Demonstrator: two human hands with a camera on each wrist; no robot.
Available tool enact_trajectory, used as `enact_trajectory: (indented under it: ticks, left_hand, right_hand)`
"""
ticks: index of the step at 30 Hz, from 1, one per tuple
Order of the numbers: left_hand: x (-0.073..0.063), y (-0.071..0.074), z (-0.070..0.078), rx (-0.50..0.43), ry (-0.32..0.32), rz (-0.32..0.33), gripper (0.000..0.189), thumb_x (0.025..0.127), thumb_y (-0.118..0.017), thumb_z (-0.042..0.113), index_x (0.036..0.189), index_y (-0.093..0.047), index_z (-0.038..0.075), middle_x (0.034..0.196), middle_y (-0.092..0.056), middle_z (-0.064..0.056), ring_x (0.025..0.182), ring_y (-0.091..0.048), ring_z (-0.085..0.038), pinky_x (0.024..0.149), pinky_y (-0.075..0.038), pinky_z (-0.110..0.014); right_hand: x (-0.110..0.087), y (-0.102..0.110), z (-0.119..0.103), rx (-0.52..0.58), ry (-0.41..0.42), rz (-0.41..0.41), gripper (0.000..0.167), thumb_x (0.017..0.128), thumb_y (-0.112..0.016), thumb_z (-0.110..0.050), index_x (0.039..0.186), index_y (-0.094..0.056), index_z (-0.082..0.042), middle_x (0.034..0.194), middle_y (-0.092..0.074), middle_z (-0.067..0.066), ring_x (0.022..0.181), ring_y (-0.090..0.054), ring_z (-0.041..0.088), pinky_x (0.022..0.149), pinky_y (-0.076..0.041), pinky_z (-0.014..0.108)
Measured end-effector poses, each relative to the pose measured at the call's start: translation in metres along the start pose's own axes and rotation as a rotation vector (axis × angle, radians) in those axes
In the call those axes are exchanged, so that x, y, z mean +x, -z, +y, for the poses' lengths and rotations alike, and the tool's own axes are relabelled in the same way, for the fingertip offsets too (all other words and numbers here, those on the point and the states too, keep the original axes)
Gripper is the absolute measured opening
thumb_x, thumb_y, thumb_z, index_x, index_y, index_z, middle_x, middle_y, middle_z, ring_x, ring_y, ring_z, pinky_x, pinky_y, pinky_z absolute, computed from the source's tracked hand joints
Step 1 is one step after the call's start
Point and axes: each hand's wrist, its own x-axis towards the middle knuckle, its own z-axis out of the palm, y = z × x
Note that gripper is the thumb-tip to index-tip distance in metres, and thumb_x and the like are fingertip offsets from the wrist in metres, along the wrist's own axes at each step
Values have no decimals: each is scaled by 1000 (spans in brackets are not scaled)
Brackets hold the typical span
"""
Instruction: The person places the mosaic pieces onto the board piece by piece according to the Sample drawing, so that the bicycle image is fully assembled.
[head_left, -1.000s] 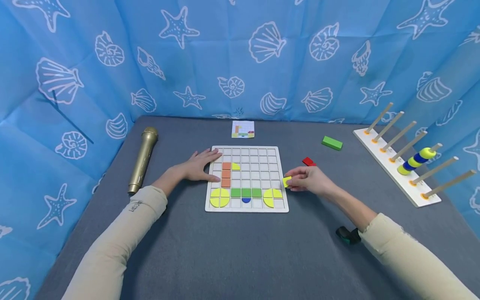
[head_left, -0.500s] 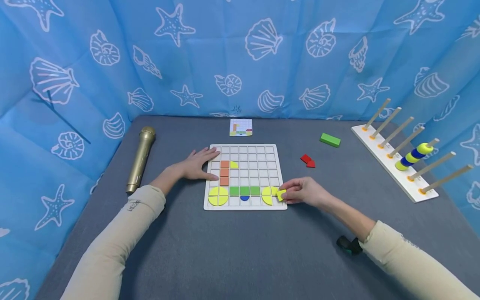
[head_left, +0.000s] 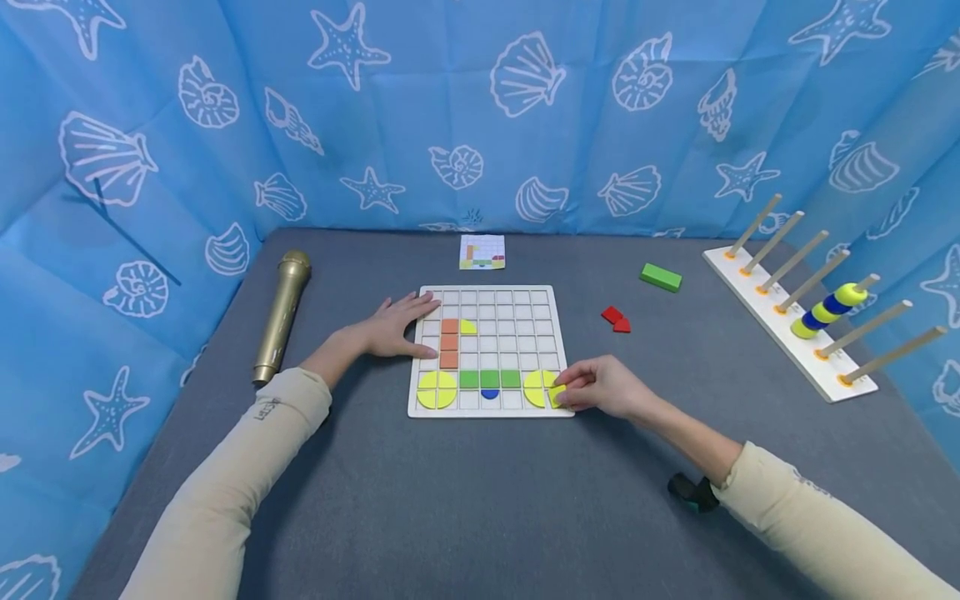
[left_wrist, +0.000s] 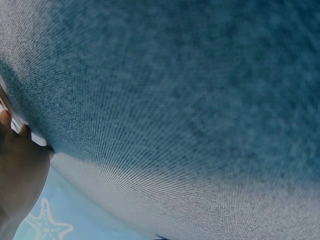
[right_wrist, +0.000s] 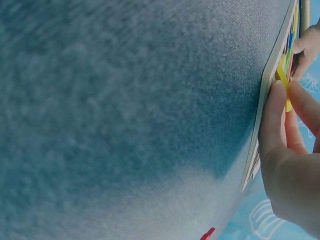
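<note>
In the head view a white gridded board (head_left: pixel 510 327) lies mid-table. My left hand (head_left: pixel 393 328) rests on its left edge, fingers spread. At the board's lower right corner my right hand (head_left: pixel 606 387) pinches a yellow quarter-circle tile (head_left: pixel 556 397) between thumb and fingers, beside other yellow tiles (head_left: pixel 533 389) forming part of a circle. The right wrist view shows the pinched tile (right_wrist: pixel 288 105) tilted over the board. Orange squares (head_left: pixel 449 342), green squares (head_left: pixel 489 379), a blue half-round piece (head_left: pixel 490 394), a yellow circle of tiles (head_left: pixel 437 389) and a single yellow quarter-circle (head_left: pixel 467 327) occupy other cells.
A pattern card (head_left: pixel 482 252) lies behind the board. To the right are two red tiles (head_left: pixel 617 319), a green block (head_left: pixel 661 277) and a pegged rack (head_left: pixel 806 343) with beads. A gold microphone (head_left: pixel 282 317) lies left. A black object (head_left: pixel 692 493) is near my right sleeve.
My right hand has carried the yellow tile from the board's right edge down and left to the lower right corner, uncovering the red tiles. The left hand has stayed in place.
</note>
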Motion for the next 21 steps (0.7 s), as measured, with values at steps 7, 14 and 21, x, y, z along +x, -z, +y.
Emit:
enact_trajectory:
  ticks: [7, 14, 21]
  left_hand:
    - [0, 0, 0, -5, -2, 1, 96, 84, -62, 61, 155, -14, 18, 159, -5, -5, 144, 2, -27, 110, 5, -55]
    - [0, 0, 0, -2, -3, 3, 96, 84, -62, 60, 155, -14, 18, 159, -5, -5, 144, 3, -27, 110, 5, -55]
    - [0, 1, 1, 3, 4, -3, 95, 85, -62, 59, 155, -13, 18, 159, -4, -5, 144, 3, -26, 110, 5, -54]
  right_hand:
    - [1, -1, -2, -131, 10, 34, 21, 84, -73, -7, 102, -69, 4, 78, -64, 6, 71, -61, 19, 66, -55, 31]
    - [-1, 2, -4, -143, 10, 3, 22, 88, -70, -10, 106, -69, 3, 85, -66, 7, 75, -60, 20, 69, -54, 33]
    - [0, 3, -7, -144, -35, -21, 25, 91, -67, -15, 110, -69, 1, 96, -68, 8, 79, -61, 19, 73, -53, 33]
